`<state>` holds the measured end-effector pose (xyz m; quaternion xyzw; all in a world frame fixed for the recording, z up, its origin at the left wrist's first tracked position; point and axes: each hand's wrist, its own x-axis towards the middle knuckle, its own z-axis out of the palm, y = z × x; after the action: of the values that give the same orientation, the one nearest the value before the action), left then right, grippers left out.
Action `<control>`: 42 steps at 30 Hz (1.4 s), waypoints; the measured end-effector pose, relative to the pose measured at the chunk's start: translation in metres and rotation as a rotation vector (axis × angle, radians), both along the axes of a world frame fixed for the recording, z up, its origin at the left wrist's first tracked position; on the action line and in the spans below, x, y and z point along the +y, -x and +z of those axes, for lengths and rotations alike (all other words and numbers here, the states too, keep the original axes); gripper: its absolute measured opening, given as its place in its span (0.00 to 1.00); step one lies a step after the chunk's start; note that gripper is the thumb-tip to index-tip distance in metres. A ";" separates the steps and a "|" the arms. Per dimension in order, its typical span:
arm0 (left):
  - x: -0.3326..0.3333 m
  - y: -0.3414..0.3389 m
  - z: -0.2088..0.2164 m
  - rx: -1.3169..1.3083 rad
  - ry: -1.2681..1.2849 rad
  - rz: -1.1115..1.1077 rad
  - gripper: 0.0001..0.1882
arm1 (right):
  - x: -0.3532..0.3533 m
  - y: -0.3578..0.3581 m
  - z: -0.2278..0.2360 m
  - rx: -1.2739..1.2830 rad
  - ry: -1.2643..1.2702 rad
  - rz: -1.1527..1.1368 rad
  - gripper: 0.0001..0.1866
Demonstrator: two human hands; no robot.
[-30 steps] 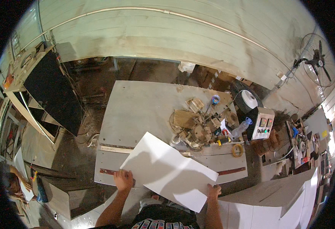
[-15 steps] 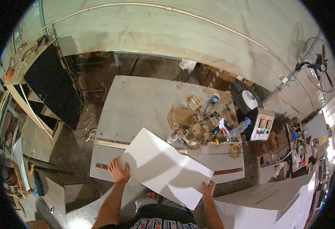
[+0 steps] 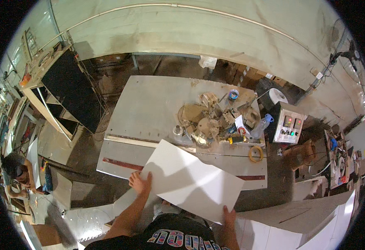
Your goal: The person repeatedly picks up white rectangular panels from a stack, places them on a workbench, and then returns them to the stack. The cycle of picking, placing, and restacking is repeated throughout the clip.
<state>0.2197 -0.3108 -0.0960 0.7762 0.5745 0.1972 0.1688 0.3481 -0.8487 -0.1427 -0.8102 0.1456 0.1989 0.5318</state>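
A large white rectangular panel (image 3: 193, 179) is held slantwise in front of my body, over the near edge of the workbench (image 3: 157, 96). My left hand (image 3: 141, 182) grips its left edge, with the thumb on the near face. At the lower right corner my right hand (image 3: 229, 216) is closed on the panel, the thumb on top and the other fingers mostly hidden. Beyond the panel, a dusty machine assembly (image 3: 209, 125) is mounted on the bench. A roll of yellow tape (image 3: 255, 154) lies near the bench's right side.
A control box with lit buttons (image 3: 290, 123) stands right of the bench. White panels (image 3: 270, 233) are stacked at my lower right. A black-sided cabinet (image 3: 72, 89) stands at the far left, and another person (image 3: 20, 175) works low at the left. A wall fan (image 3: 351, 56) hangs at upper right.
The panel and both my hands have shifted to the right in view. My viewpoint has turned leftward, bringing more of the person at the left into sight. Both hands keep their hold.
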 end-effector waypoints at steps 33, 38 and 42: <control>-0.120 -0.075 0.013 -0.107 -0.009 0.087 0.35 | -0.087 -0.108 0.020 -0.370 -0.014 0.146 0.45; -0.078 -0.081 0.006 -0.102 -0.004 0.204 0.35 | -0.041 -0.103 0.031 -0.299 0.034 0.116 0.46; -0.034 -0.077 0.001 -0.112 -0.121 0.178 0.34 | -0.001 -0.080 0.040 -0.340 0.014 0.106 0.48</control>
<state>0.2970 -0.3450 -0.0950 0.7187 0.6178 0.2889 0.1351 0.4278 -0.8498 -0.1030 -0.8423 0.0119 0.0861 0.5320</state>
